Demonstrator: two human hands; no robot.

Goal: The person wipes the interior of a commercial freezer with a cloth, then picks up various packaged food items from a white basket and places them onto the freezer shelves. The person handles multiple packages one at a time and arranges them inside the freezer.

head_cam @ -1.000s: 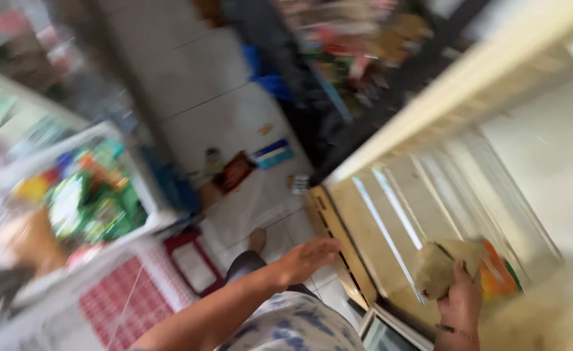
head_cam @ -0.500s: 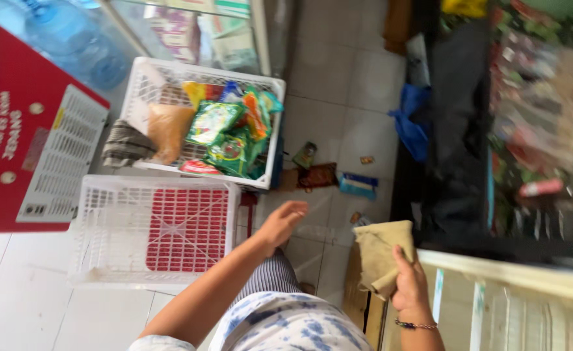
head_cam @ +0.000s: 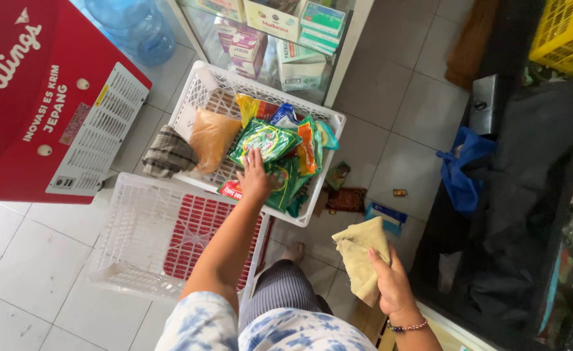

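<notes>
Grey floor tiles (head_cam: pixel 390 91) run under two white plastic baskets. One white basket (head_cam: pixel 325 120) holds several green snack packets (head_cam: pixel 265 140), one orange bag (head_cam: pixel 211 136), a yellow packet and a blue one among them; a folded checked cloth (head_cam: pixel 168 153) hangs over its near-left rim. Beside it, touching, the second white basket (head_cam: pixel 120 260) holds only a red mat (head_cam: pixel 198 231) on its bottom. Left of both stands one red freezer cabinet (head_cam: pixel 33 97), with one blue water jug (head_cam: pixel 133 26) behind it. The left hand (head_cam: pixel 255 177) lies with spread, loose fingers on the green packets. The right hand (head_cam: pixel 390 283) is clenched around one yellowish rag (head_cam: pixel 361 253), held above the floor near a blue bag (head_cam: pixel 462 169).
</notes>
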